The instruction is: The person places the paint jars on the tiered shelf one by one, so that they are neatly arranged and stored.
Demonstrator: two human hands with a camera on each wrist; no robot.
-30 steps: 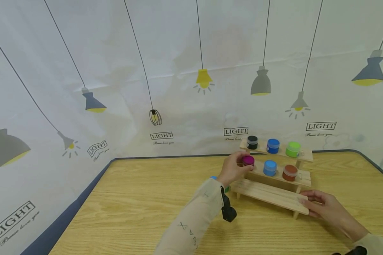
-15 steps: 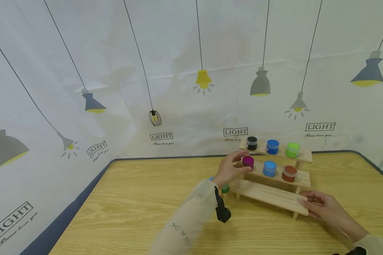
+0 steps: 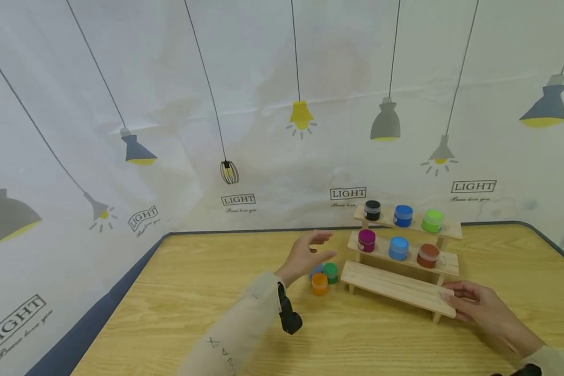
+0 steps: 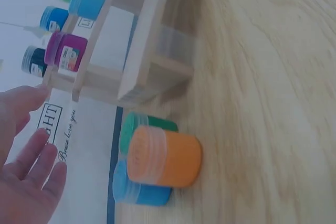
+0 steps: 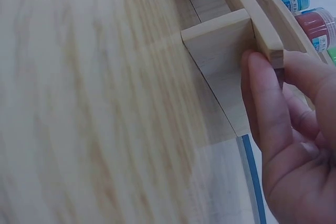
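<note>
A three-step wooden rack [image 3: 395, 287] stands on the table, its lowest step bare. My right hand [image 3: 484, 308] grips the right end of that step, thumb on top and fingers beneath, as the right wrist view shows. On the middle step sit a magenta paint jar [image 3: 366, 241], a light blue jar [image 3: 398, 248] and a brown-red jar [image 3: 428, 256]. My left hand [image 3: 305, 256] is in the air left of the rack, fingers apart and holding nothing. Below it an orange jar [image 3: 319, 284], a green jar [image 3: 330, 273] and a partly hidden blue jar [image 4: 139, 188] stand clustered on the table.
The top step carries a black jar [image 3: 372, 210], a dark blue jar [image 3: 403, 215] and a light green jar [image 3: 433, 221]. Behind the wooden table [image 3: 192, 303] rises a white cloth backdrop [image 3: 254, 141] printed with lamps.
My left hand has let go of the magenta jar, which stays on the middle step, and has moved left, uncovering the jars on the table. My right hand keeps its place on the rack.
</note>
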